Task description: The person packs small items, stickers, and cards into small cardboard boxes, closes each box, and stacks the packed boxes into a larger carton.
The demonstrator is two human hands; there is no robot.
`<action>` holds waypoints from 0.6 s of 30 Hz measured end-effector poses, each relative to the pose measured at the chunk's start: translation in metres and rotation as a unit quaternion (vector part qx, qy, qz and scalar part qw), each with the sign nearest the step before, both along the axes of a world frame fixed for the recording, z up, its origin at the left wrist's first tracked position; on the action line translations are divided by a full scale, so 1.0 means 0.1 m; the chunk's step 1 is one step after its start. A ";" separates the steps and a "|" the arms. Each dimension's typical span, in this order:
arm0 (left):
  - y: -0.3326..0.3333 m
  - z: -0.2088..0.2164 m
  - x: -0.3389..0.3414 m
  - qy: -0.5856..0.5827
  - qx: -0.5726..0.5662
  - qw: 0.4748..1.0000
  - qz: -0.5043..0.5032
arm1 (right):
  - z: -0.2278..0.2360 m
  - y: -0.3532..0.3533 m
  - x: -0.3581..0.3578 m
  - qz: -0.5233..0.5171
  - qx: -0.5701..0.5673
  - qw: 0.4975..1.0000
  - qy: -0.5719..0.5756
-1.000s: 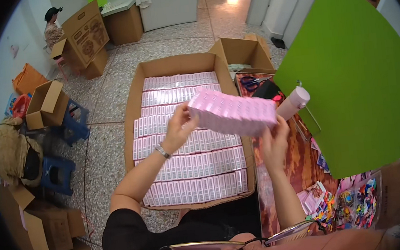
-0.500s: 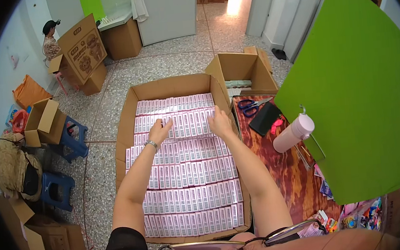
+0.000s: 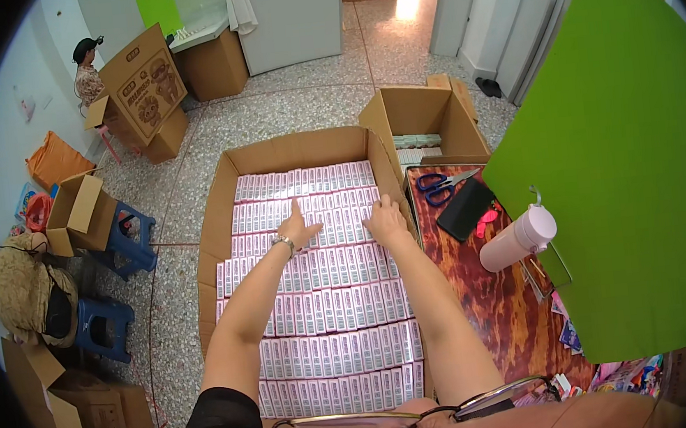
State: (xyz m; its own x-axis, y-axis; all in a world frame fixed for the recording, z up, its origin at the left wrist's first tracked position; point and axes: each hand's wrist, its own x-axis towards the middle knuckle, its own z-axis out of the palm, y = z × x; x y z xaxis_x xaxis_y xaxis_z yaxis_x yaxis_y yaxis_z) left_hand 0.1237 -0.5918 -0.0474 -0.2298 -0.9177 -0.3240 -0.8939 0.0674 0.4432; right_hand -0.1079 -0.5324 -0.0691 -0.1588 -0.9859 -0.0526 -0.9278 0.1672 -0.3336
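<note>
Rows of slim pink-and-white boxes (image 3: 331,302) stand side by side in a large open carton (image 3: 215,218) in front of me. My left hand (image 3: 299,229) rests on the boxes in the upper middle of the carton, its index finger stretched away from me and its thumb out to the right. At the right end of the same row, my right hand (image 3: 387,220) touches the boxes close to the carton's right wall, fingers apart. Between the two hands the boxes lie in an even row.
Right of the carton, a red-brown table (image 3: 472,309) bears scissors (image 3: 438,188), a black pouch (image 3: 466,209) and a pink bottle (image 3: 519,238). Behind it leans a green board (image 3: 620,171). Another open carton (image 3: 424,111) stands beyond. At left are blue stools (image 3: 104,324) and two people.
The group of boxes between my hands has gone down level with its neighbours. My left hand has loosened and spread its fingers; my right hand has shifted slightly nearer to me.
</note>
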 end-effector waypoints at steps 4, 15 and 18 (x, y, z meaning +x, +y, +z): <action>-0.11 -0.12 0.15 0.011 -0.009 0.998 -0.063 | 0.10 0.05 0.09 0.038 0.004 0.999 -0.003; -0.02 -0.17 0.03 0.000 -0.033 0.994 -0.103 | 0.00 0.11 -0.04 0.065 -0.007 0.997 0.041; 0.05 -0.28 0.10 0.000 -0.062 0.993 -0.102 | -0.09 0.16 0.05 0.060 -0.022 0.995 0.083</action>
